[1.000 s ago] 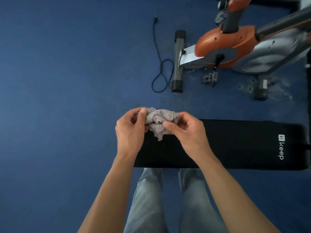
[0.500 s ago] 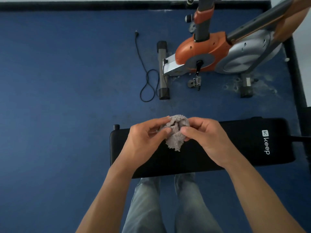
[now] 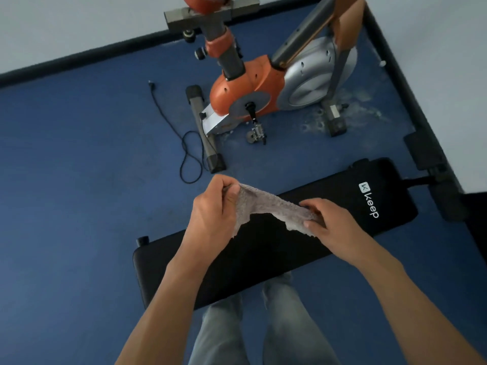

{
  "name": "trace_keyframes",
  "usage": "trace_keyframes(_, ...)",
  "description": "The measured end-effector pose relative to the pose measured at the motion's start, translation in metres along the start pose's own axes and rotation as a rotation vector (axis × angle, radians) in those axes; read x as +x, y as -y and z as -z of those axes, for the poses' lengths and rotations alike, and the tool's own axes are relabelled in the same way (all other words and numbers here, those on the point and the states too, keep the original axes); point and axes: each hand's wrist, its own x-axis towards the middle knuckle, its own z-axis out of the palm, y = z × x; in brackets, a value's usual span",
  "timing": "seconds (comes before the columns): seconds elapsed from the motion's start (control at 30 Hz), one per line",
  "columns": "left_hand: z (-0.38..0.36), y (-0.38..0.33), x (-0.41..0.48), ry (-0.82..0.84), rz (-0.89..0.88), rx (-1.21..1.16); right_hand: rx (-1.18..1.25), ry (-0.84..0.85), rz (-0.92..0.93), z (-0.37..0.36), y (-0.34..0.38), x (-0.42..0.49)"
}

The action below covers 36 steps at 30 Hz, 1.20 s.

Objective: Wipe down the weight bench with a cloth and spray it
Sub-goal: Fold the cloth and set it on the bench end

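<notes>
Our left hand (image 3: 213, 206) and right hand (image 3: 326, 222) pinch the cloth (image 3: 266, 204) stretched above the bench (image 3: 263, 256); wiping not yet begun, we next lower it flat.

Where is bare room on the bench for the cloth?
Black padded bench: bare at its left end by the black knob, and between right hand and white keep logo. Crowded mid-bench, under the grey fluffy cloth and left hand.
</notes>
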Motion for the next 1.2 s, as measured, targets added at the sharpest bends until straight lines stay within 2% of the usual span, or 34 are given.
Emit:
trace_keyframes(0.13,-0.043,-0.008,0.028,0.045,0.013,0.125,0.124,-0.112,-0.100,0.026,-0.042,-0.004)
trace_keyframes(0.3,-0.113,-0.014,0.058,0.171,0.047,0.247,0.402,-0.392,-0.167,0.053,-0.086,-0.012)
trace_keyframes(0.4,-0.162,-0.021,0.073,0.256,0.006,0.282,0.504,-0.565,-0.203,0.076,-0.124,-0.007)
trace_keyframes(0.5,-0.214,-0.033,0.083,0.356,-0.028,0.280,0.420,-0.684,-0.242,0.116,-0.186,-0.005)
trace_keyframes(0.67,-0.286,-0.055,0.087,0.512,-0.078,0.302,0.139,-0.860,-0.345,0.203,-0.291,-0.027)
trace_keyframes(0.77,-0.321,-0.058,0.090,0.562,-0.065,0.314,-0.005,-0.878,-0.382,0.236,-0.342,-0.020)
trace_keyframes(0.83,-0.340,-0.053,0.094,0.578,-0.059,0.320,0.004,-0.864,-0.390,0.234,-0.373,0.006)
trace_keyframes(0.9,-0.356,-0.045,0.095,0.588,-0.062,0.318,0.077,-0.740,-0.495,0.211,-0.406,0.041)
trace_keyframes(0.97,-0.366,-0.037,0.095,0.606,-0.064,0.334,0.103,-0.535,-0.594,0.172,-0.435,0.072)
trace_keyframes(1.03,-0.370,-0.033,0.094,0.624,-0.045,0.368,0.053,-0.403,-0.596,0.135,-0.451,0.094)
trace_keyframes(1.2,-0.366,-0.033,0.091,0.619,0.005,0.358,0.083,-0.424,-0.585,0.096,-0.460,0.112)
